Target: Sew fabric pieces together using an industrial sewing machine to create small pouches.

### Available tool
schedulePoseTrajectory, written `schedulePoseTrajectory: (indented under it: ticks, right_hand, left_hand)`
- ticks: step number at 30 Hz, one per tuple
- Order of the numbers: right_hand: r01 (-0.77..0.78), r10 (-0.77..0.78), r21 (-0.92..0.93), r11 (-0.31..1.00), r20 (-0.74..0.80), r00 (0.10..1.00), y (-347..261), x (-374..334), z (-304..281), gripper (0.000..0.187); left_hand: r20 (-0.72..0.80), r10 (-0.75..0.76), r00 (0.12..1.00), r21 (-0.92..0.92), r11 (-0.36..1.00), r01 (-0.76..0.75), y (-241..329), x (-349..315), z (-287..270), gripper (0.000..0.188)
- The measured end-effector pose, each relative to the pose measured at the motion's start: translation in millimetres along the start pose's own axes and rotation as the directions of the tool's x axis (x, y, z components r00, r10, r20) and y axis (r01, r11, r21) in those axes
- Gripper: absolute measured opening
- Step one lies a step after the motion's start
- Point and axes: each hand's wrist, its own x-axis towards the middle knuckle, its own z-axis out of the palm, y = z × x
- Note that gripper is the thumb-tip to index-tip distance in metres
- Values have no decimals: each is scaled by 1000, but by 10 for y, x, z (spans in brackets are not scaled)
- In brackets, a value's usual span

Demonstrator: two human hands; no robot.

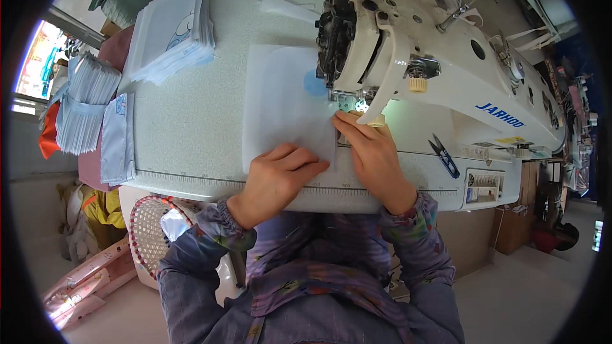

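Note:
A thin white fabric panel (274, 102) with a blue round print lies on the sewing machine's bed, its right edge by the needle and presser foot (342, 100). My left hand (279, 178) is at the panel's near edge, fingers bent and closed on the cloth; the fingertips are partly hidden. Beside the needle area, my right hand (373, 156) lies palm down with its fingers stretched forward and close together. Its fingertips touch near the panel's right edge, just in front of the presser foot. The white sewing machine (440, 57) reaches over from the right.
Small thread snips (444, 156) lie right of my right hand, near a recessed tray (483, 188). A stack of printed white panels (172, 35) sits at the far left, with a tied bundle (83, 105) beyond the table's left side. A basket (150, 229) stands below the left front edge.

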Motion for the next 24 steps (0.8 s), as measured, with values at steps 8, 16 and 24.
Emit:
schedulePoseTrajectory:
  ticks: [8, 16, 24]
  right_hand:
    - [-20, 19, 30, 999, 22, 1000, 10, 49, -19, 52]
    - [-7, 6, 21, 1000, 17, 1000, -11, 85, 10, 50]
    - [-10, 10, 6, 1000, 22, 1000, -20, 87, -3, 49]
  left_hand:
    - [8, 52, 999, -24, 998, -52, -401, 289, 49, 36]
    - [-16, 77, 997, -26, 997, -77, -765, 589, 66, 32]
    - [0, 57, 998, -78, 995, -57, -848, 739, 29, 28]
